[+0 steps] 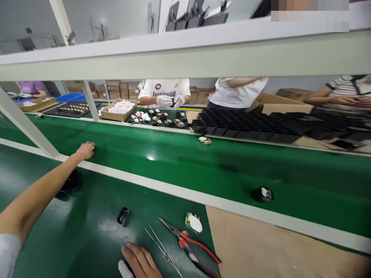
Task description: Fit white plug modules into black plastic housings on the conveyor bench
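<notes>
My left hand [85, 150] reaches far out over the green conveyor belt [139, 154]. Its fingers are curled together, with a small pale spot at the tips; what they hold, if anything, is hidden. My right hand [142, 260] rests palm down on the green bench, fingers stretched out, a white cover on its thumb. Just beyond it lies a small black oval housing [123, 216]. To its right are metal tweezers [164, 249], red-and-black needle-nose pliers [185, 241] and a small circuit board with a white pad [193, 222].
On the belt sit a black housing with a board [263, 194] and a small circuit assembly [205, 140]. A white post [31, 123] stands near my left arm; a shelf beam [185, 58] crosses above. Across the belt, gloved co-workers, a box of white parts [118, 112] and black trays [246, 125].
</notes>
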A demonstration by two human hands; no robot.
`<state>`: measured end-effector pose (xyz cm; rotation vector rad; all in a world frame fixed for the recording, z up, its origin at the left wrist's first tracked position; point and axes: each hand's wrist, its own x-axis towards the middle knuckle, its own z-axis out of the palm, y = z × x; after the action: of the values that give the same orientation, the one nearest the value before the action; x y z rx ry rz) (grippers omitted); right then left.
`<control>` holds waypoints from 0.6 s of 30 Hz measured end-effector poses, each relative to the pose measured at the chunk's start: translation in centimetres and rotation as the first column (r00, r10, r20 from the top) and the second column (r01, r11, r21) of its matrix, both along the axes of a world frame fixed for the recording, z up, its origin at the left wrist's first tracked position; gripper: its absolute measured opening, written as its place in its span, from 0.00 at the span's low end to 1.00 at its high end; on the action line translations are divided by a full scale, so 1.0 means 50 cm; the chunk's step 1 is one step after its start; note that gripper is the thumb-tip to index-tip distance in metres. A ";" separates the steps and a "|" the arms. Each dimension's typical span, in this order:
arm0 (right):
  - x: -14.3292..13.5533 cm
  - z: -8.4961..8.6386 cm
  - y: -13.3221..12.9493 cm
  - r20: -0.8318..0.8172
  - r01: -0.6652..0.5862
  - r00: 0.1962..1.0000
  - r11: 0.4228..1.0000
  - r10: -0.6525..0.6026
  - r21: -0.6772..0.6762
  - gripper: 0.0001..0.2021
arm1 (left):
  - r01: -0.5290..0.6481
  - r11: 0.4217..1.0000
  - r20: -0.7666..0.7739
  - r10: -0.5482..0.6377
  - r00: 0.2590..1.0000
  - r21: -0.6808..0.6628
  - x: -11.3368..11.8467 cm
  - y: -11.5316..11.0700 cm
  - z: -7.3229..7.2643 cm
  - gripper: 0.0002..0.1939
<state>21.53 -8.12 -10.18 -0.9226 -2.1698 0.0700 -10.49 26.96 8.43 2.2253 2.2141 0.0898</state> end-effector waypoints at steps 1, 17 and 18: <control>0.009 0.018 -0.004 0.037 -0.032 0.999 0.999 0.033 -0.033 0.18 | 0.041 0.999 0.021 -0.041 0.999 0.019 0.024 -0.010 0.000 0.18; 0.136 0.199 -0.008 0.432 0.349 0.833 0.934 -0.346 0.076 0.14 | 0.726 0.619 0.296 -0.783 0.546 0.299 0.266 -0.644 -0.083 0.25; 0.141 0.203 -0.009 0.444 0.350 0.824 0.933 -0.351 0.088 0.14 | 0.737 0.615 0.263 -0.788 0.557 0.279 0.268 -0.650 -0.108 0.24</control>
<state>28.57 -8.59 -0.01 -1.4399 -2.3686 -0.3661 2.89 -5.55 3.02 2.7412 0.9231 0.6025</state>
